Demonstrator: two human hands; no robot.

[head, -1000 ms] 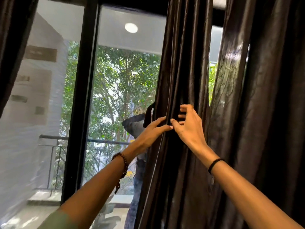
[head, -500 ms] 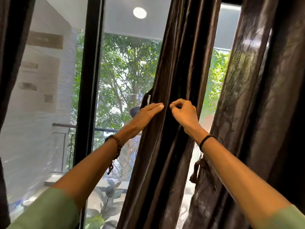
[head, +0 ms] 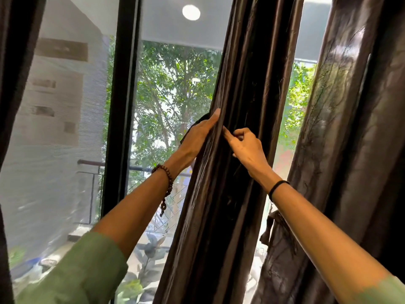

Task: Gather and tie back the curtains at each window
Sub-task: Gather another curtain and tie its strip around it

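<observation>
A dark brown gathered curtain [head: 236, 150] hangs down the middle of the window. My left hand [head: 197, 134] wraps round its left edge, thumb along the front and fingers hidden behind. A dark tie-back strap [head: 202, 119] shows just behind that hand. My right hand [head: 245, 145] sits on the front folds, fingers curled in a pinch and the forefinger pointing up-left, almost meeting the left thumb. A second brown curtain [head: 355, 150] hangs to the right, with a knotted tie [head: 275, 224] low on its left edge.
A black window frame post [head: 122, 106] stands left of the hands, and another dark curtain [head: 15, 62] fills the far left edge. Through the glass are a balcony railing [head: 92, 163], potted plants [head: 151, 249] and trees.
The middle curtain is bunched tighter and a gap of glass has opened on its right. My left hand has shifted to the curtain's left edge; my right fingers have curled in.
</observation>
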